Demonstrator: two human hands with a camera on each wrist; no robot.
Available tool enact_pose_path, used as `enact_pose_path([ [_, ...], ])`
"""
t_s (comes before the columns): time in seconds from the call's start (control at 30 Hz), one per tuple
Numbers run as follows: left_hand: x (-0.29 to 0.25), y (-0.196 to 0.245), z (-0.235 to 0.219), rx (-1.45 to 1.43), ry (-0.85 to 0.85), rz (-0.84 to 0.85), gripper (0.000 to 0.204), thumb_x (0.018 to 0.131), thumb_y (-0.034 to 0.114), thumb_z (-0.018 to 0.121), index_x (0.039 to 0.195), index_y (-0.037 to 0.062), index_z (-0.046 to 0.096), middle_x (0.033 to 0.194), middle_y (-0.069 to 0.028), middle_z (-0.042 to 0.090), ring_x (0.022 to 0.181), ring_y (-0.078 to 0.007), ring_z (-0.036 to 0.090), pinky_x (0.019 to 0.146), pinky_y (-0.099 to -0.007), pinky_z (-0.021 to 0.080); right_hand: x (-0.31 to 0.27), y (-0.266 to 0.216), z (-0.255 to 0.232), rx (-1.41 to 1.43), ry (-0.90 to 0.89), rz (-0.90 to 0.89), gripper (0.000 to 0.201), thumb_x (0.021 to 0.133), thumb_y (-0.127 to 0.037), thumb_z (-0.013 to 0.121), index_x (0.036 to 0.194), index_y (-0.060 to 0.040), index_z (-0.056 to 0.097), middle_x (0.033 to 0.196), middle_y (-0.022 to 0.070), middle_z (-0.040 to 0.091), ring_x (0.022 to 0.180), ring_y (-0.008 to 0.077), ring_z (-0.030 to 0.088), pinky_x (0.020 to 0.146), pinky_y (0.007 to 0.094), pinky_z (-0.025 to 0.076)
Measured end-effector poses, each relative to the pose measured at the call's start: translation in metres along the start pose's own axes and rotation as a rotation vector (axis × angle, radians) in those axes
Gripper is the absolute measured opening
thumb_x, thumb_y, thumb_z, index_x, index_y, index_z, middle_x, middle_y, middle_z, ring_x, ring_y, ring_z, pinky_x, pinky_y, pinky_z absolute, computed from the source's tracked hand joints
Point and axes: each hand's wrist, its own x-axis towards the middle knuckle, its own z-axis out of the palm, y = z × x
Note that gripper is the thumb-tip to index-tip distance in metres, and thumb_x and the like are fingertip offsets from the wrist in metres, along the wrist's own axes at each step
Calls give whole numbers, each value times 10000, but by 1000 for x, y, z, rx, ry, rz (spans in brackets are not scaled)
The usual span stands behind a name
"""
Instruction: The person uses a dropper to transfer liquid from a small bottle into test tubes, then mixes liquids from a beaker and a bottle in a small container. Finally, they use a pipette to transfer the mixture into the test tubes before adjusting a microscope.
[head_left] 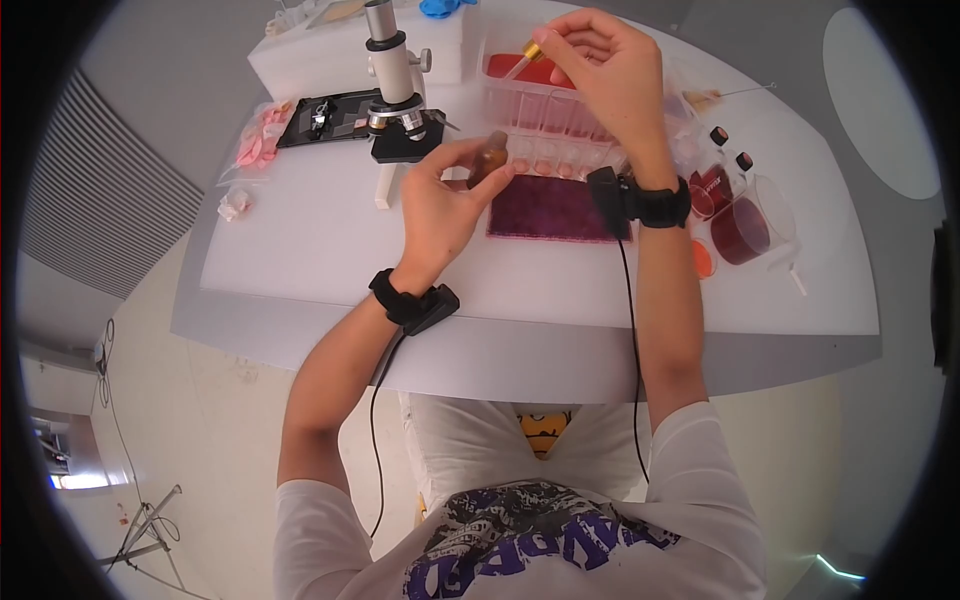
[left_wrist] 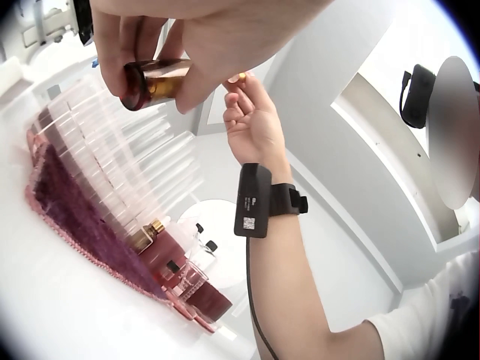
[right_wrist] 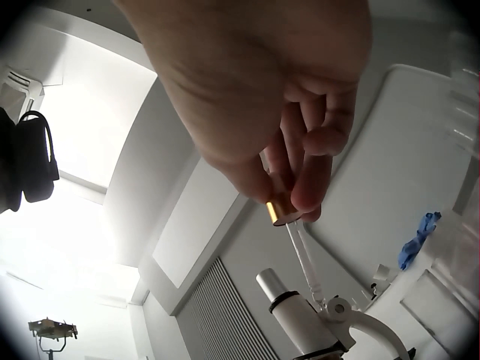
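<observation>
My left hand [head_left: 440, 215] grips a small amber glass bottle [head_left: 490, 162] between thumb and fingers, above the near-left corner of a dark purple cloth [head_left: 555, 212]. In the left wrist view the bottle [left_wrist: 156, 81] lies tilted, its round base toward the camera and amber liquid inside. Higher and to the right, my right hand [head_left: 612, 85] pinches a dropper [head_left: 532, 50] by the top near its gold collar. Its clear glass tube [right_wrist: 304, 255] slants down from the fingers, apart from the bottle. Behind the cloth stands a clear rack [head_left: 540, 110] with tubes.
A microscope [head_left: 398, 85] stands left of the rack, beside a black slide tray [head_left: 325, 120] and a bag of pink pieces [head_left: 262, 135]. At the right are a beaker of dark red liquid [head_left: 742, 228] and black-capped bottles [head_left: 718, 150]. White foam [head_left: 345, 55] lies behind.
</observation>
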Motion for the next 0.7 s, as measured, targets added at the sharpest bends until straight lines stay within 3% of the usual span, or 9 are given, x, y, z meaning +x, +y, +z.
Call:
enact_pose_path([
  [0.27,0,8,-3,-41,104,59,498,926,153,931,1328,-81,753,1151,-129,789,1025,-157,753,865,-311,682,-6,-37,-1,-40,-234,138,159,1037,-114,813,1005,35,770,879,52,803,768,73,735,676,219,565],
  [0.37,-1,7,-4,15,130,96,476,923,157,934,1326,-35,770,1167,-79,793,1033,-142,743,912,-337,663,-8,-17,5,-13,-291,-12,223,937,-213,893,976,-14,799,841,63,815,686,120,748,675,257,588],
  [0.43,-2,8,-4,55,155,160,434,921,146,934,1311,21,790,1157,-28,792,1027,-120,732,954,-356,636,-9,-16,5,-47,-562,-23,174,946,-84,858,1057,23,777,910,32,787,830,84,722,768,252,601],
  [0.57,-1,3,-5,104,225,251,419,909,122,937,1297,49,798,1127,-17,785,1005,-115,728,945,-339,615,-13,-22,9,-72,-558,-25,169,908,-47,858,1030,32,770,930,35,777,847,102,717,814,269,604],
  [0.63,0,2,-7,172,268,379,430,888,99,943,1292,52,803,1134,-40,784,1004,-143,741,925,-328,610,-14,-24,5,23,-587,5,174,892,-50,875,1015,24,774,920,22,772,861,95,711,840,270,600],
  [0.7,1,1,-7,210,296,427,436,874,82,945,1285,51,806,1149,-50,785,1006,-156,747,921,-328,607,-14,-24,2,45,-583,-29,171,888,-106,897,987,-4,801,893,27,780,822,101,715,785,265,585],
])
